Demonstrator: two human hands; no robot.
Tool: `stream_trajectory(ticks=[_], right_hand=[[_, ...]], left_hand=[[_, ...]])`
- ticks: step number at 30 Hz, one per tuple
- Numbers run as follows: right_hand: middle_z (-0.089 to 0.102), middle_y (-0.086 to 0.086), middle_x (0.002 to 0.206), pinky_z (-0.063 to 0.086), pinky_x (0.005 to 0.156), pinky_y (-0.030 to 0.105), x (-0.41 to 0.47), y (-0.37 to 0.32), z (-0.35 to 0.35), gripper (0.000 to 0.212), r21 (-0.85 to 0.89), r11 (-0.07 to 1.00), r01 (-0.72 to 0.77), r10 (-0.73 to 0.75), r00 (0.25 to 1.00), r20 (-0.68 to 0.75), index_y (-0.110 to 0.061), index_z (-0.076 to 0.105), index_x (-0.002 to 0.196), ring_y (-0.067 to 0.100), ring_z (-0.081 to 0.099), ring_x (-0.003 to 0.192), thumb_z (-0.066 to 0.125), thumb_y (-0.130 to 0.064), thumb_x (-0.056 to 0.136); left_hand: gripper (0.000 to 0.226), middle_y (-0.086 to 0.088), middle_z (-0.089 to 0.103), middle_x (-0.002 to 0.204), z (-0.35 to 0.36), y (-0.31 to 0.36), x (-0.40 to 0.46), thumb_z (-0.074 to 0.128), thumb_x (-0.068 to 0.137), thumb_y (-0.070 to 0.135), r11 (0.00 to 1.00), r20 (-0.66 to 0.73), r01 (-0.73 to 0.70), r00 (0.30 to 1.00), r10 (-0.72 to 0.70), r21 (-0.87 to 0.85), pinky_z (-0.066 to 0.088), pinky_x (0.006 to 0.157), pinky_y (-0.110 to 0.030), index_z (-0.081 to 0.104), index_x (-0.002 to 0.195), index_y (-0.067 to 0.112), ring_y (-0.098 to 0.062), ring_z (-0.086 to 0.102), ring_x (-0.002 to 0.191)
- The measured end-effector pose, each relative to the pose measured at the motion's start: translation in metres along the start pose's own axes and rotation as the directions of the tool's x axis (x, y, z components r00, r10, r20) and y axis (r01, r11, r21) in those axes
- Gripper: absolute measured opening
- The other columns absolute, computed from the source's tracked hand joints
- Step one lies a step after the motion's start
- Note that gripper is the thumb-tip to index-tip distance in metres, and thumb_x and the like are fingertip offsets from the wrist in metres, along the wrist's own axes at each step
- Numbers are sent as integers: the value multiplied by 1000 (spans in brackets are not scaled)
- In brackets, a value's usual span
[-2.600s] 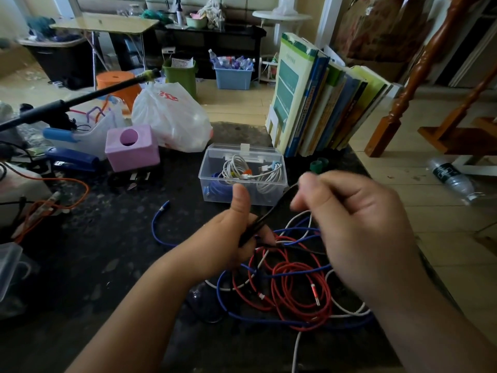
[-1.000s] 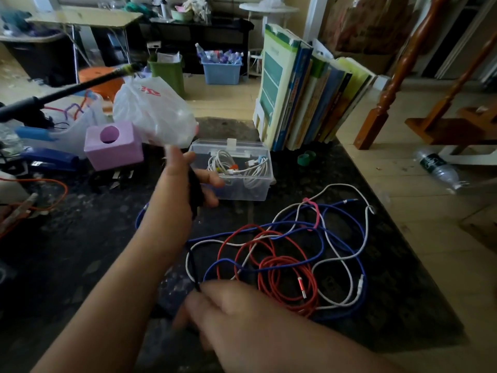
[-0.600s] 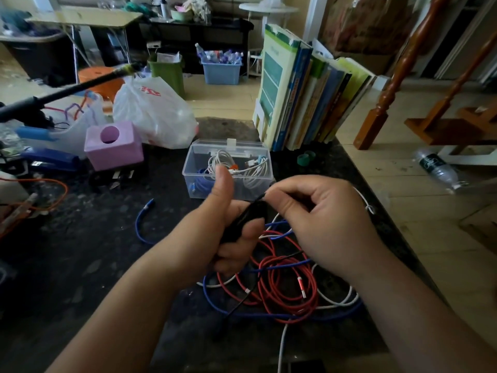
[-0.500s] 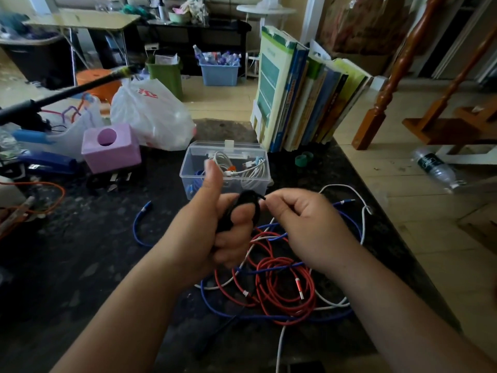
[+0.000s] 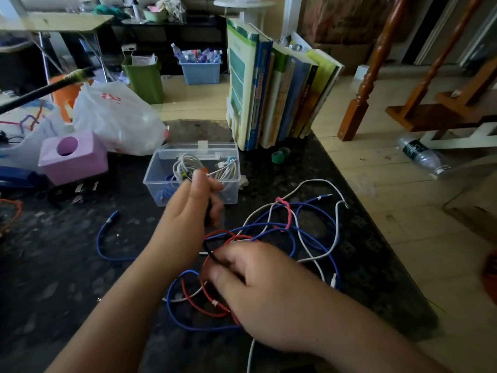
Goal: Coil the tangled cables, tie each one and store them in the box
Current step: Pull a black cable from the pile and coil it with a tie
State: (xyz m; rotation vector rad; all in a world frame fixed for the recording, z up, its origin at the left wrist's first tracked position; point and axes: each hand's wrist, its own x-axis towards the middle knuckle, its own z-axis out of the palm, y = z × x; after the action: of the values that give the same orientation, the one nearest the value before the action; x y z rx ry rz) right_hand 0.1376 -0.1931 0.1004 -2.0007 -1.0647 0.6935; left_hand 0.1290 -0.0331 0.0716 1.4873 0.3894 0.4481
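A tangle of red (image 5: 204, 297), blue (image 5: 317, 227) and white cables (image 5: 320, 257) lies on the dark table (image 5: 53, 265). My left hand (image 5: 191, 205) is raised in front of the clear plastic box (image 5: 188, 149) and grips a small coil of black cable (image 5: 207, 211). My right hand (image 5: 258, 286) is low over the tangle and pinches a loop of the same black cable (image 5: 208, 250) between thumb and finger. Coiled white cables (image 5: 228, 170) and a blue one lie in the box.
A row of upright books (image 5: 274, 95) stands behind the box. A pink cube (image 5: 72, 160), a white plastic bag (image 5: 115, 117) and clutter fill the left. Green caps (image 5: 279, 156) lie near the books. The table's right edge (image 5: 376, 224) drops to wooden floor.
My right hand has dropped from beside the left hand down onto the tangle, drawing out a black loop. My left hand has lifted toward the box with the black coil.
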Motion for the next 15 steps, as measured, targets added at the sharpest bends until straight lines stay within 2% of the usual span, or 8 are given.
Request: stream_trajectory(ticks=[2,3,5,6,8,9,12,15], right_hand=[[68,-7,77,55,68,35,-6,-3,-20,24,-53,997,52,-59,987,-147,-24,64,89,5,63,69,50,-42,96],[69,-11,73,55,65,32,-8,-3,-29,22,-67,995,69,-81,976,-203,-27,66,87,2,64,67,52,-43,95],[72,-15,71,58,66,32,-7,4,-46,20,-4,998,69,-68,963,-261,-30,71,86,0,68,66,59,-44,93],[73,-15,69,60,66,33,-4,11,-53,17,47,997,57,-41,958,-285,-30,73,85,2,69,65,64,-44,91],[73,-14,69,59,65,25,4,28,-65,12,121,992,45,2,933,-360,-29,76,80,2,70,65,75,-40,84],[73,-14,70,56,64,20,9,37,-69,11,166,985,48,20,921,-389,-27,77,79,1,69,67,77,-38,83],[73,-10,72,53,61,20,20,56,-62,18,268,963,24,88,914,-396,-29,75,78,3,67,66,68,-39,91],[56,-11,50,39,48,22,25,70,-44,35,298,952,-66,168,927,-334,-32,67,71,0,48,45,52,-39,101]], left_hand=[[60,8,57,51,4,-9,-3,28,90,68,996,48,83,995,-84,24,45,54,-23,59,82,17,-6,54,44],[63,10,60,50,7,-13,-6,27,88,74,988,76,146,986,-150,51,47,54,-23,60,77,22,-2,56,44],[81,8,58,45,17,-14,-15,29,62,97,961,281,244,921,-271,129,43,44,-17,63,67,23,-2,53,38],[88,6,53,40,22,-13,-20,24,54,99,950,393,289,865,-313,122,37,38,-16,64,61,20,-3,46,33],[86,6,41,38,26,-6,-29,15,58,93,923,544,386,777,-318,-11,29,37,-17,60,54,20,-8,32,30],[83,6,35,40,31,0,-29,18,59,93,905,572,415,767,-291,-95,28,39,-18,57,56,20,-9,27,32],[78,5,26,43,36,8,-31,25,66,92,844,539,454,804,-251,-285,29,40,-21,51,60,19,-11,22,35],[78,6,27,43,43,9,-28,24,75,87,751,476,450,855,-206,-483,30,39,-22,54,64,16,-10,25,35]])
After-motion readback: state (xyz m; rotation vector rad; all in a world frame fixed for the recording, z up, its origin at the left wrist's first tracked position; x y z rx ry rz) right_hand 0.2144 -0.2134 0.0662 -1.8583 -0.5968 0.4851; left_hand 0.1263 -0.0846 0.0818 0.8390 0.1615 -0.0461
